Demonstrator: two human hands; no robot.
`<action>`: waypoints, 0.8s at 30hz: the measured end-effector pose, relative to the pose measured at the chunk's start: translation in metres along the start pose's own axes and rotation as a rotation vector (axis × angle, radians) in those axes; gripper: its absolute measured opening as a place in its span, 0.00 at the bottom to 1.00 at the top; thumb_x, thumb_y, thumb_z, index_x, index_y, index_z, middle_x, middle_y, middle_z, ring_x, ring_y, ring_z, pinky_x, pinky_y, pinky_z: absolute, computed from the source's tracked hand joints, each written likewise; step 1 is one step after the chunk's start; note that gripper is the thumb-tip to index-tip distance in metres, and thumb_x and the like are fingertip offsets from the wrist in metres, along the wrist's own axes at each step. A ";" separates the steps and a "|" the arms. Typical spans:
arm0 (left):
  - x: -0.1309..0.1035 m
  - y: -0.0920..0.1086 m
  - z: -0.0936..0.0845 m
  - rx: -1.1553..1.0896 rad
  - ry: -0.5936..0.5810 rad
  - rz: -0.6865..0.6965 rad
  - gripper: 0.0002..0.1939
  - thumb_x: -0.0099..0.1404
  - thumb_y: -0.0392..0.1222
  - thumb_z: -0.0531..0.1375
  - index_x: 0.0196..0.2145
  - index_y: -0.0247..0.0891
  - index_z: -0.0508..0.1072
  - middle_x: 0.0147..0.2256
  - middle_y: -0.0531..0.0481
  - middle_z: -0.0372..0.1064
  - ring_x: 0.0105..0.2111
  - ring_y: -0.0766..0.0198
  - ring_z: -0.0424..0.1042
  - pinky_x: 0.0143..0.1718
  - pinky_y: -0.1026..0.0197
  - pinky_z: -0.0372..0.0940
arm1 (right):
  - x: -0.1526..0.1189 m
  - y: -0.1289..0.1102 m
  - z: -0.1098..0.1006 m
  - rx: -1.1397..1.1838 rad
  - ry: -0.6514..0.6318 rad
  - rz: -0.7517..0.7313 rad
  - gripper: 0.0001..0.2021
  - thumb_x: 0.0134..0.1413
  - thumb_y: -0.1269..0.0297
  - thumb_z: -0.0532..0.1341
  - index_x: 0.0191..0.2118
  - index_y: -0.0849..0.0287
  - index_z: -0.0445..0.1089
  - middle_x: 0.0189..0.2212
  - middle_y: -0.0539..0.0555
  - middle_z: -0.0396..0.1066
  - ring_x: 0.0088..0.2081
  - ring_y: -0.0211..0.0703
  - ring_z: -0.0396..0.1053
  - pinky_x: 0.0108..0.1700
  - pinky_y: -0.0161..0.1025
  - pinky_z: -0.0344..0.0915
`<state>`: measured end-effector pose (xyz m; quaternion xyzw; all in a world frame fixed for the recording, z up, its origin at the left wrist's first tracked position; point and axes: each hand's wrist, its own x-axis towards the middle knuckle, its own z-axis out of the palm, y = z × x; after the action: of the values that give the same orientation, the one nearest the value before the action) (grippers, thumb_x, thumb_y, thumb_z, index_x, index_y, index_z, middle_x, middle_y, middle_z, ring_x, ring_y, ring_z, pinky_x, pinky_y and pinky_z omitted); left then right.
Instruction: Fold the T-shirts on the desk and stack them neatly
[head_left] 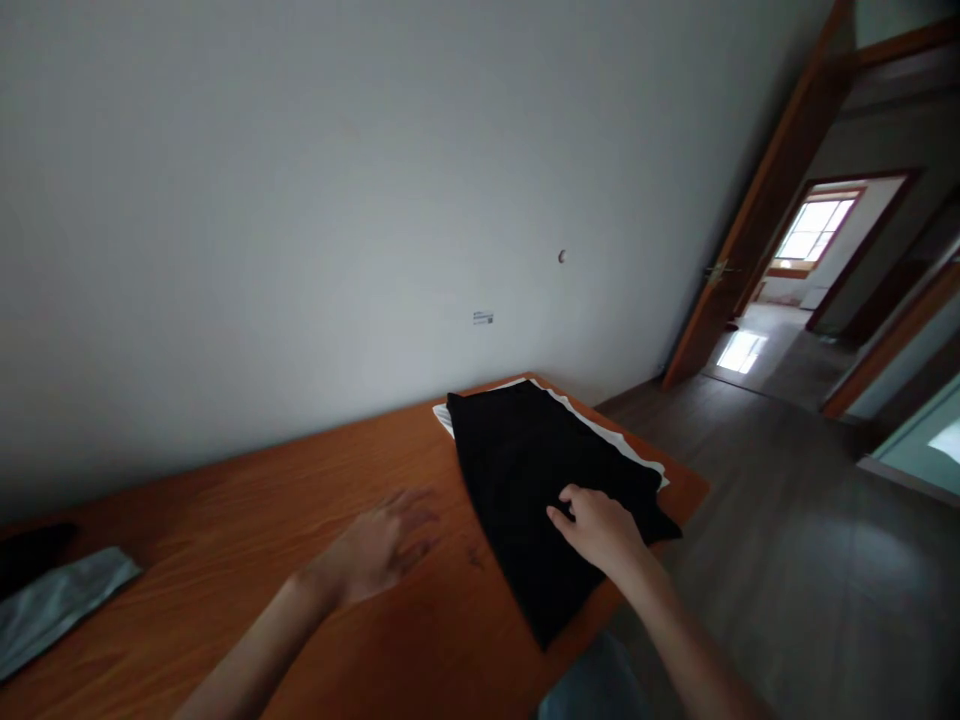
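A black folded garment (pixel 517 470) lies flat near the right end of the wooden table (pixel 300 480). White cloth (pixel 622 443) shows from under its far and right edges. My right hand (pixel 596 525) is over the black garment, close to its surface. Its fingers are loosely bent, with a gap between thumb and forefinger; I cannot tell whether it presses on the cloth. Left of the garment, my left hand (pixel 379 545) hovers over the bare wood, slightly blurred, fingers apart and holding nothing.
A grey folded cloth (pixel 67 600) and a dark item (pixel 37 540) lie at the table's left end. A pale wall (pixel 300 220) runs along the back. Beyond the table's right edge are grey floor (pixel 787 540) and an open wooden door (pixel 757 200).
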<state>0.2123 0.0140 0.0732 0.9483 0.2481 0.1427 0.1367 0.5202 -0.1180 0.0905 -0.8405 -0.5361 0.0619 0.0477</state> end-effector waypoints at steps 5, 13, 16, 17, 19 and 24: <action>-0.127 -0.070 0.045 0.085 0.194 -0.346 0.15 0.71 0.52 0.53 0.43 0.49 0.79 0.51 0.46 0.77 0.51 0.53 0.77 0.55 0.49 0.71 | -0.002 -0.064 0.043 0.137 0.033 -0.318 0.08 0.65 0.64 0.58 0.44 0.58 0.74 0.43 0.57 0.78 0.45 0.49 0.77 0.44 0.40 0.69; -0.222 -0.081 0.038 0.114 0.596 -0.636 0.16 0.68 0.49 0.55 0.47 0.44 0.78 0.48 0.44 0.79 0.48 0.53 0.78 0.52 0.50 0.73 | 0.023 -0.163 0.127 0.373 0.246 -0.677 0.18 0.65 0.61 0.57 0.57 0.60 0.70 0.59 0.65 0.70 0.60 0.57 0.68 0.60 0.52 0.66; -0.220 -0.066 0.034 -0.037 0.608 -0.659 0.14 0.69 0.48 0.56 0.46 0.46 0.78 0.48 0.45 0.78 0.49 0.54 0.77 0.54 0.52 0.71 | 0.033 -0.187 0.160 0.378 0.313 -0.703 0.24 0.66 0.59 0.55 0.63 0.64 0.65 0.65 0.68 0.63 0.66 0.59 0.61 0.65 0.56 0.61; -0.219 -0.063 0.033 -0.114 0.630 -0.674 0.14 0.68 0.49 0.56 0.46 0.46 0.78 0.47 0.45 0.78 0.49 0.54 0.77 0.54 0.52 0.70 | 0.035 -0.190 0.170 0.371 0.320 -0.705 0.24 0.66 0.58 0.55 0.63 0.65 0.66 0.65 0.68 0.63 0.66 0.60 0.61 0.65 0.57 0.60; -0.218 -0.059 0.032 -0.278 0.709 -0.728 0.14 0.67 0.52 0.59 0.44 0.45 0.78 0.43 0.45 0.79 0.45 0.54 0.78 0.51 0.53 0.71 | 0.039 -0.189 0.186 0.364 0.333 -0.709 0.22 0.66 0.57 0.54 0.59 0.63 0.70 0.63 0.67 0.67 0.65 0.61 0.63 0.66 0.60 0.59; -0.222 -0.068 0.034 -0.443 0.898 -0.855 0.22 0.64 0.60 0.59 0.43 0.40 0.76 0.37 0.45 0.78 0.38 0.54 0.77 0.43 0.54 0.72 | 0.051 -0.172 0.205 0.441 0.332 -0.793 0.22 0.66 0.55 0.51 0.54 0.61 0.74 0.61 0.64 0.69 0.63 0.59 0.66 0.65 0.59 0.62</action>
<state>0.0087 -0.0487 -0.0251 0.5638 0.6009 0.5052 0.2565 0.3554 0.0037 -0.0893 -0.5399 -0.7744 0.0160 0.3295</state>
